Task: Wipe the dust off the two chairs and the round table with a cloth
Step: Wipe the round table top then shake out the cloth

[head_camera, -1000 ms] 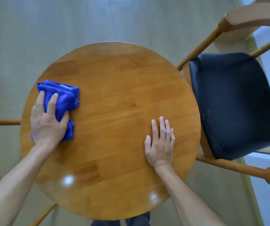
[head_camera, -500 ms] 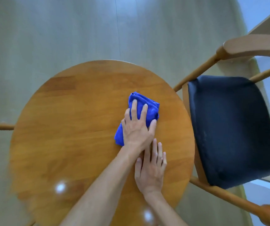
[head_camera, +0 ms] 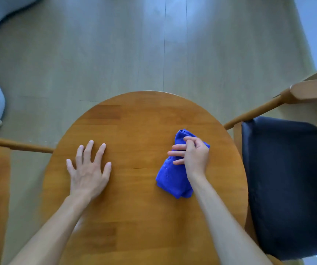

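The right hand (head_camera: 193, 155) curls its fingers round the cloth (head_camera: 174, 177), gripping its upper part against the table (head_camera: 134, 121). The left hand (head_camera: 89, 169) lies flat on the table, fingers spread and straight, holding nothing. The cloth is bright blue, bunched and folded, lying on the table's right half, near the dark-seated chair (head_camera: 287, 178).

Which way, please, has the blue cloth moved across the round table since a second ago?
Yes: the blue cloth has crossed the round table from its left edge to the side by the dark-seated chair.
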Demonstrator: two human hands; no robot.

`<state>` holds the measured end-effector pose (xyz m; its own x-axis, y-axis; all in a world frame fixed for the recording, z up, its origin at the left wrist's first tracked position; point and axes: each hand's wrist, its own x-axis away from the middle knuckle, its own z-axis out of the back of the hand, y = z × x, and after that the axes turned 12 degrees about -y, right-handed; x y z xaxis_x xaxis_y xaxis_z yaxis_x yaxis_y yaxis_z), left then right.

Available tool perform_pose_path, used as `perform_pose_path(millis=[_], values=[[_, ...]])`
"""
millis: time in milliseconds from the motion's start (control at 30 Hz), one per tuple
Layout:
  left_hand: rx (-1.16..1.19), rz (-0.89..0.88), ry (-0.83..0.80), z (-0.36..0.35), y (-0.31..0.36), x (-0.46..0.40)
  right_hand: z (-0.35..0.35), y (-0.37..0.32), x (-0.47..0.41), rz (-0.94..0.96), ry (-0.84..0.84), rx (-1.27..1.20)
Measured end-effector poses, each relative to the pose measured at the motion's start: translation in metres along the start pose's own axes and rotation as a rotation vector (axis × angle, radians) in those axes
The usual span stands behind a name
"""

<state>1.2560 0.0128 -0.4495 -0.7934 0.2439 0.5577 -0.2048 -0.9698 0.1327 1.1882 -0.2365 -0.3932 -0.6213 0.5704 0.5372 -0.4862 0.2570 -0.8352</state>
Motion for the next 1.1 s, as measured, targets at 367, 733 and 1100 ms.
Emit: perform_pose_path(millis=[367, 733, 1100], values=[[-0.047, -0.002, 0.112, -0.019, -0.024, -0.024, -0.082, 0.046, -0.039, 0.345, 0.112, 1.308], [-0.041, 0.016, 0.146, -0.020, -0.022, -0.024, 0.024, 0.065, -0.033, 0.541, -0.024, 1.379], [-0.061, -0.005, 0.213, -0.026, -0.023, -0.025, -0.136, 0.005, -0.110, 0.413, 0.263, 1.145]])
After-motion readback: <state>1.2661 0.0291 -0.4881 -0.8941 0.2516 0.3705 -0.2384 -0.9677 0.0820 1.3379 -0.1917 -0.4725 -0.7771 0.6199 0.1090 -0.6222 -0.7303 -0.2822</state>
